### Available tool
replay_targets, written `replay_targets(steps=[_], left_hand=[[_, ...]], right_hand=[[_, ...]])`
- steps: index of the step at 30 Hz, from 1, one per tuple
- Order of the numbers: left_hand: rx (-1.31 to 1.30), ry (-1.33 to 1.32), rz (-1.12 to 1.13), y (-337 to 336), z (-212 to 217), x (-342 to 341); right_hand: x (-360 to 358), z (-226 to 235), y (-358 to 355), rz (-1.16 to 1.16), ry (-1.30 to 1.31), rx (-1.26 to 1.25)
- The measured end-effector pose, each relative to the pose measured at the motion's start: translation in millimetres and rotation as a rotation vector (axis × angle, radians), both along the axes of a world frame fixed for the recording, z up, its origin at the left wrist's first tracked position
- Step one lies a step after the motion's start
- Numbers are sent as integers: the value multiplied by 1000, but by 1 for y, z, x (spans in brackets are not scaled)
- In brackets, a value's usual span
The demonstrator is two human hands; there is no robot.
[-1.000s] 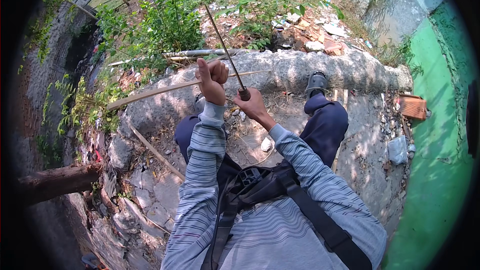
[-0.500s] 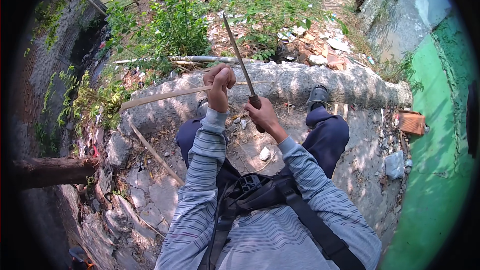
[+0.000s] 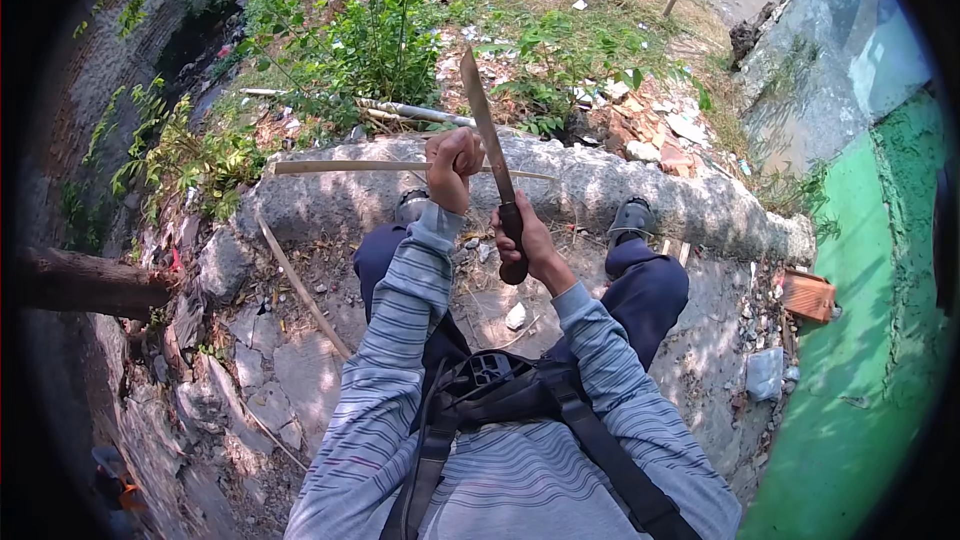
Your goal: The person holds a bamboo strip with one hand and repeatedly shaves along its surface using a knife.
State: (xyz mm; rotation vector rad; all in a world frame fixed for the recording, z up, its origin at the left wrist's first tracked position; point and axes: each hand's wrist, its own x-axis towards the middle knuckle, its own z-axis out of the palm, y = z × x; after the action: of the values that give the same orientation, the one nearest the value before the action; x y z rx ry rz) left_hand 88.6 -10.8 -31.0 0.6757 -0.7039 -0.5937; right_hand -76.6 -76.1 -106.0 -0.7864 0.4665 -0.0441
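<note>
My left hand [image 3: 455, 168] is closed around a thin, pale strip of wood or bamboo [image 3: 350, 167]. The strip lies nearly level, its long end reaching left and a thinner end showing to the right behind the blade. In my right hand [image 3: 527, 240] is a knife [image 3: 484, 120], gripped by its dark brown handle with the blade pointing up and a little left. The blade's flat side shows, and its lower part is close to the strip just right of my left fist. Whether blade and strip touch I cannot tell.
A rough concrete ledge [image 3: 720, 188] runs across in front of my feet. Another pale stick [image 3: 300, 285] lies on the ground at left. An orange brick [image 3: 808, 296] and a clear plastic bag [image 3: 765, 374] lie by the green wall [image 3: 850, 290]. A log [image 3: 95, 283] juts in at far left.
The knife has turned from nearly edge-on to showing its flat side, and stands a little more upright. The strip's left end has risen, so it lies more level. The whole view has shifted slightly.
</note>
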Motion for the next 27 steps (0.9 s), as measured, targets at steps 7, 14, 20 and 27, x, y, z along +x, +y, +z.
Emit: replay_targets(steps=[7,14,20,27], left_hand=[[-16,37,-4,3,-3,-1],[20,-14,19,-1,-1,-11],[34,3,27,-4,-7,-6],[30,-5,17,-9,-3,-14]], right_hand=[[3,4,14,-71,46,-421],[10,-9,9,-142,121,-1014],[15,-10,11,-201,191,-1023],[18,-19,9,-278,171,-1090]])
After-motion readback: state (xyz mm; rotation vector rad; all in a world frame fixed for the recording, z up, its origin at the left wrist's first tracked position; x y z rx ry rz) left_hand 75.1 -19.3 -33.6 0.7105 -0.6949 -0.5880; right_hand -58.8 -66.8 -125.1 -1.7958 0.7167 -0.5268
